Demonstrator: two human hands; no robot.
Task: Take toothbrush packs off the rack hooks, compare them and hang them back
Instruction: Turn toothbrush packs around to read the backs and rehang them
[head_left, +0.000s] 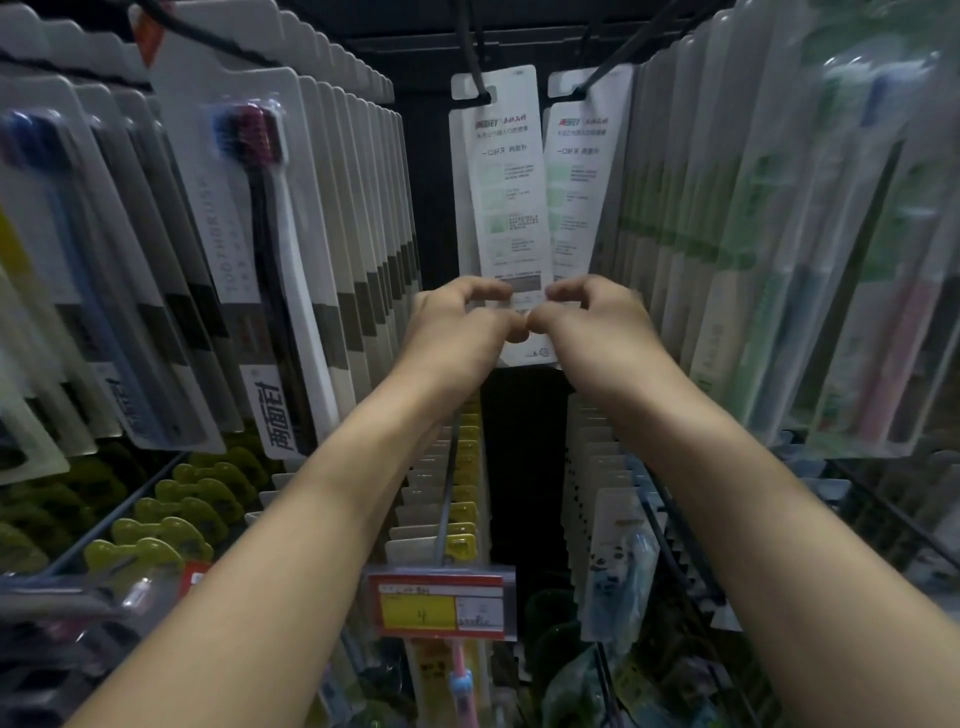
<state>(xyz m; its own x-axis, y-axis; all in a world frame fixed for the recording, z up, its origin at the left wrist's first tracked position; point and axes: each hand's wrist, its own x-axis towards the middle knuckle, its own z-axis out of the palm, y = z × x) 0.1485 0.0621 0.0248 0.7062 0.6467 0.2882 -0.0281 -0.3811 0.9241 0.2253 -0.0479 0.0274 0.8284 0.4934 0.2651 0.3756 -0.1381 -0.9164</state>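
Two white toothbrush packs hang side by side at the back of the rack, printed backs facing me. The left pack (501, 197) hangs on a black hook (475, 57). The right pack (576, 187) hangs behind it on a second hook (602, 67). My left hand (457, 322) and my right hand (597, 317) meet at the lower end of the left pack, fingers curled and pinching its bottom edge. Both forearms reach deep between the rows.
Rows of hanging toothbrush packs line both sides: grey and white ones (270, 223) at left, green ones (810, 249) at right. Below are yellow children's packs (171, 519), a panda pack (618, 566) and a red-and-yellow price tag (441, 603).
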